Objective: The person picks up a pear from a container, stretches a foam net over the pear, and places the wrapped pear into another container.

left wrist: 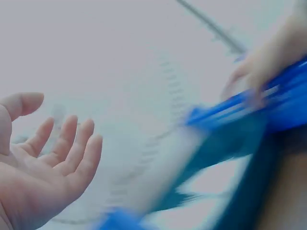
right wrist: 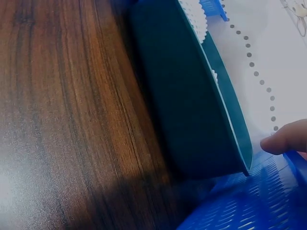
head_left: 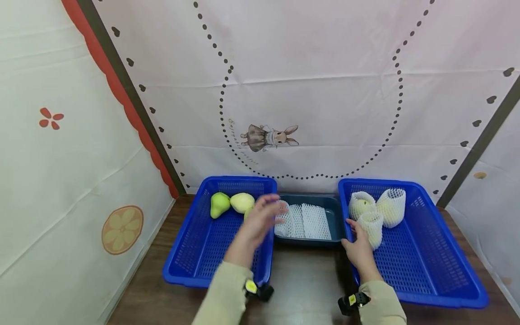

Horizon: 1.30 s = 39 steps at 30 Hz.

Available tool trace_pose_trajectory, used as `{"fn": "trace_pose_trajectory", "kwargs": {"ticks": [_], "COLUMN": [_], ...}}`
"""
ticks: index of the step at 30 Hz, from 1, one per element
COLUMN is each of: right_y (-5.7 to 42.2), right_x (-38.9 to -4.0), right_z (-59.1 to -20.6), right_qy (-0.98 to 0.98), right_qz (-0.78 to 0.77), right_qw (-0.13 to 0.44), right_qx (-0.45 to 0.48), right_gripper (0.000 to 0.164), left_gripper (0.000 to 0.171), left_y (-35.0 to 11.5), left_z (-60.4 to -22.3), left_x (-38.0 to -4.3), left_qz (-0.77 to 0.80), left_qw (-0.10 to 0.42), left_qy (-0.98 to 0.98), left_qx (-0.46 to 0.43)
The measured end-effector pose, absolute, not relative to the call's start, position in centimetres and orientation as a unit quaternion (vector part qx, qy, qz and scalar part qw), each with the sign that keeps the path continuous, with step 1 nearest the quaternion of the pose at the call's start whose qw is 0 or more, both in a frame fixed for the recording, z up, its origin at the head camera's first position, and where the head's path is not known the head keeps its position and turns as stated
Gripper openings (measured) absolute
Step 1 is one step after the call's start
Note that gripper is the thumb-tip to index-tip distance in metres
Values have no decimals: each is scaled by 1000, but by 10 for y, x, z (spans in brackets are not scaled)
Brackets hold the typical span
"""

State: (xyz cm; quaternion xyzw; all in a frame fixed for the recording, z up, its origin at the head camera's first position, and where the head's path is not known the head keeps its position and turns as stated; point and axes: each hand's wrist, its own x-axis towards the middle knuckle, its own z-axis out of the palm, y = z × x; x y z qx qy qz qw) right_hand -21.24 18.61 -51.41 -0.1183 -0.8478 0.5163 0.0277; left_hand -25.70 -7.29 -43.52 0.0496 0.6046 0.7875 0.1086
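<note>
My left hand (head_left: 260, 221) hangs in the air over the right rim of the left blue basket (head_left: 184, 253), palm turned up, fingers spread and holding nothing. Behind it lie a green pear (head_left: 220, 205) and a paler fruit (head_left: 242, 202); another green fruit is mostly hidden by the hand. My right hand (head_left: 359, 248) rests at the left rim of the right blue basket (head_left: 422, 271), thumb and forefinger apart. Beside that hand, three fruits in white foam nets (head_left: 362, 206) sit in the basket. Flat white foam nets (head_left: 316, 221) lie in the dark green box (head_left: 335, 216) between the baskets.
The baskets and box stand on a brown wooden table (head_left: 304, 280) against a printed cloth backdrop (head_left: 325, 113). In the right wrist view, the green box's side wall (right wrist: 177, 96) rises close to the right basket. A cloth wall (head_left: 73, 180) bounds the left side.
</note>
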Motion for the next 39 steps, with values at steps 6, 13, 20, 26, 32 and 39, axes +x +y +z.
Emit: {"fn": "trace_pose_trajectory", "kwargs": {"ticks": [6, 13, 20, 26, 32, 39], "right_y": [186, 183, 183, 184, 183, 186], "right_x": [-213, -210, -210, -211, -211, -211], "right_z": [-511, -513, -513, -511, -511, -514], "right_qy": [-845, -843, -838, -836, -829, -826], "right_qz": [518, 522, 528, 531, 542, 547], "right_qw": [26, 31, 43, 46, 47, 48], "right_qx": [-129, -128, -131, -128, -130, -131], "right_gripper": [55, 58, 58, 58, 59, 60], "left_gripper": [49, 78, 89, 97, 91, 86], "left_y": [-125, -149, -148, -145, -146, -148], "left_z": [-429, -491, -500, -505, -506, -499], "left_x": [-320, -332, -330, -330, -330, -331], "left_qz": [613, 451, 368, 353, 356, 331], "left_qw": [73, 170, 205, 256, 234, 213], "left_qy": [787, 876, 907, 900, 904, 917], "left_qx": [-11, 10, 11, 20, 30, 55]}}
